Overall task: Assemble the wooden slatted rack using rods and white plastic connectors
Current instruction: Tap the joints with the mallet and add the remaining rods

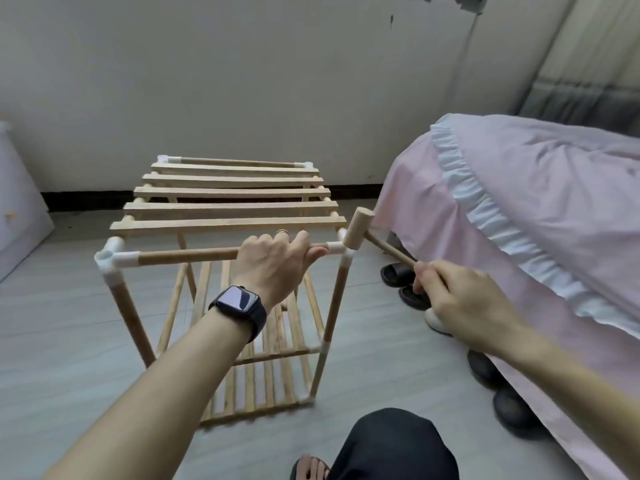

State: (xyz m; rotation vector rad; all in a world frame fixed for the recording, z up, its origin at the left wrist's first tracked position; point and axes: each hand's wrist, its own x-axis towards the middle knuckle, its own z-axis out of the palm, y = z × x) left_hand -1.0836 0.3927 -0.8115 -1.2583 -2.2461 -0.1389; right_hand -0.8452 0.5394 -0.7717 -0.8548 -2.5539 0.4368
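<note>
Wooden slatted rack standing upright on the floor, white connectors at its corners.

I see the rack (228,210) with five flat slats across its top tier and a lower slatted tier (270,375) near the floor. Round rods form its legs and rails. The front top rod (187,257) runs level between the left front connector (110,259) and the right front connector (337,248), and my left hand (273,261) grips it near its right end. A small wooden mallet (358,228), held in my right hand (460,303), has its head right at that right connector.

The rack (228,209) and mallet (358,228) are pale matt wood, the corner connectors (110,258) smooth white plastic, the bedspread (519,202) seemingly matt cloth.
</note>
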